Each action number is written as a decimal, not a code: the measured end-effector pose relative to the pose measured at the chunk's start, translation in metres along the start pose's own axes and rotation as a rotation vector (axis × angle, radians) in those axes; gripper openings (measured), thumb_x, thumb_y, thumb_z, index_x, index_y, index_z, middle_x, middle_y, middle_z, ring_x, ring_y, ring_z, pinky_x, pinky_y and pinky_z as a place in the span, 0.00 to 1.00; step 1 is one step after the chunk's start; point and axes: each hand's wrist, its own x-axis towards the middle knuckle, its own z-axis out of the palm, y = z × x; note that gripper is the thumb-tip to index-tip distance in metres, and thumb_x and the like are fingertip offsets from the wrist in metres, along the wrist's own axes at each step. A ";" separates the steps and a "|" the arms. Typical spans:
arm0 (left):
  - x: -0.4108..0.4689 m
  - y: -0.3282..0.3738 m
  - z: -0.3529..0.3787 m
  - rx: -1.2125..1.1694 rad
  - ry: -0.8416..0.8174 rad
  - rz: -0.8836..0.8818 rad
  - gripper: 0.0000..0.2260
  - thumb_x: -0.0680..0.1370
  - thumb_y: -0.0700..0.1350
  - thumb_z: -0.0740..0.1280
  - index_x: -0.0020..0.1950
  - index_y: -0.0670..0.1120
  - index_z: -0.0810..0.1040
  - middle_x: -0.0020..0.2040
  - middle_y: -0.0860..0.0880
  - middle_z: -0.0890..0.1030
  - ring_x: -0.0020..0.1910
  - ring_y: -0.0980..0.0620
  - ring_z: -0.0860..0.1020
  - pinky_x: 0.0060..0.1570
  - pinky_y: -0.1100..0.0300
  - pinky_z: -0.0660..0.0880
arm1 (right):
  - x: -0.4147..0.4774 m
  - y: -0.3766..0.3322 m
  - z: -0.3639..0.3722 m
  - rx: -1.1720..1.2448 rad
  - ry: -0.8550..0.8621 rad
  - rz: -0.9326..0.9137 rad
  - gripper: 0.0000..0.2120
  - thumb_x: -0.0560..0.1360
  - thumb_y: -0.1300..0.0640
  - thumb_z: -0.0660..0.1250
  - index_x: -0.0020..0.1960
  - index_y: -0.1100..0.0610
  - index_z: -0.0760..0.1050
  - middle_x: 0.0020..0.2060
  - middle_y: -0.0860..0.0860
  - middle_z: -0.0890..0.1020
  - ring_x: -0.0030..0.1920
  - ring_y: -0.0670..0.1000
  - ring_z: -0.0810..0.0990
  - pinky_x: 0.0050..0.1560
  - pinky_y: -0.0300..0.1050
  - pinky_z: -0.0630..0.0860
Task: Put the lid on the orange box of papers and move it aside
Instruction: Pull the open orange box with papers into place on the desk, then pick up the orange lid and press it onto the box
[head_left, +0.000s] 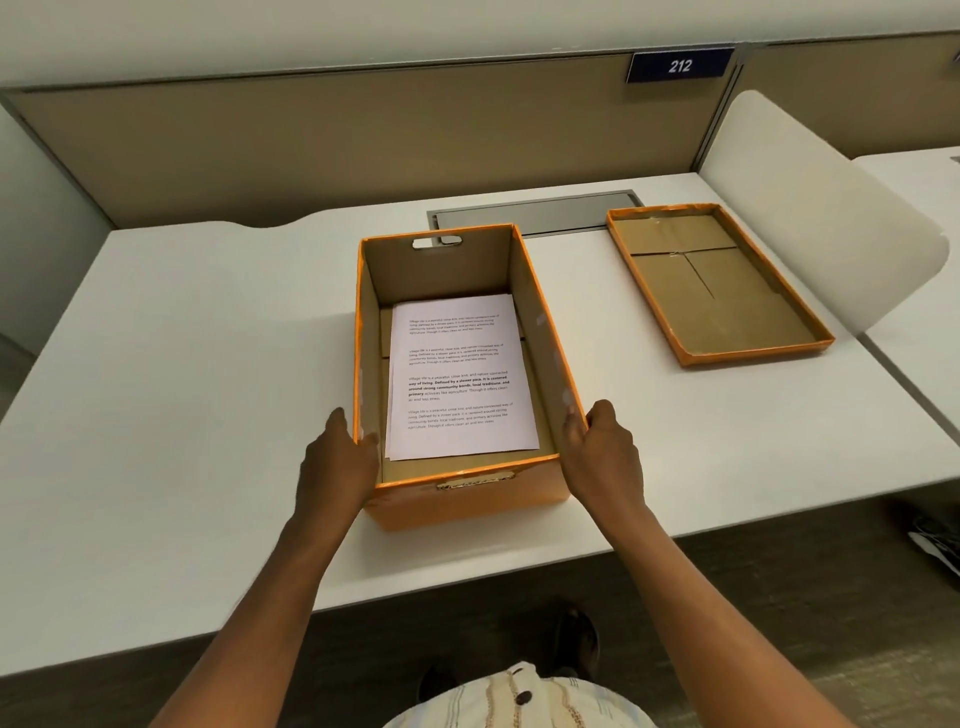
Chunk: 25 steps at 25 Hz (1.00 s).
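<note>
- Orange box (457, 488) sat open at the middle of the white worktop (182, 364), its long axis running 12 to 6 o'clock from where we stood.
- Papers (460, 376) lay flat on the box floor, printed side up, stack shifted toward the near end.
- Our left hand (340, 457) pressed flat against the box's left wall at the near corner, thumb hooked over the rim, fingers spread on the outside.
- Our right hand (605, 449) mirrored it on the right wall, thumb tip at the rim, palm against the outside face.
- So both hands clamped the box between them; box bottom looked to be resting on the worktop, though we couldn't tell for sure.
- Lid (719, 283) lay upside down at about 2 o'clock from the box, well apart from it, brown inner side up, orange rim showing.
- Grey cable-tray cover (535, 213) sat flush in the worktop at 12 o'clock, just behind the box.
- Partition panel (363, 140) ran along the far edge, with a blue "212" plate (679, 65) at its top right.
</note>
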 end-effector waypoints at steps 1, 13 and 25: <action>-0.004 0.005 -0.002 0.074 0.057 0.022 0.25 0.77 0.47 0.66 0.71 0.40 0.65 0.66 0.36 0.75 0.63 0.35 0.74 0.58 0.43 0.73 | 0.000 0.001 -0.001 0.006 -0.010 -0.002 0.19 0.79 0.39 0.51 0.46 0.55 0.67 0.35 0.51 0.78 0.32 0.51 0.77 0.30 0.44 0.68; -0.032 0.173 0.066 -0.203 0.144 0.560 0.14 0.78 0.44 0.65 0.61 0.38 0.76 0.60 0.40 0.79 0.62 0.44 0.75 0.59 0.63 0.67 | 0.092 0.059 -0.049 0.060 0.101 -0.017 0.17 0.79 0.45 0.60 0.52 0.60 0.71 0.45 0.54 0.81 0.44 0.58 0.78 0.40 0.46 0.69; 0.020 0.329 0.259 -0.182 -0.449 0.065 0.19 0.76 0.52 0.66 0.33 0.44 0.63 0.31 0.47 0.69 0.38 0.43 0.74 0.37 0.56 0.69 | 0.250 0.179 -0.121 -0.067 0.229 0.147 0.21 0.74 0.52 0.69 0.59 0.66 0.72 0.58 0.64 0.75 0.60 0.64 0.73 0.55 0.56 0.74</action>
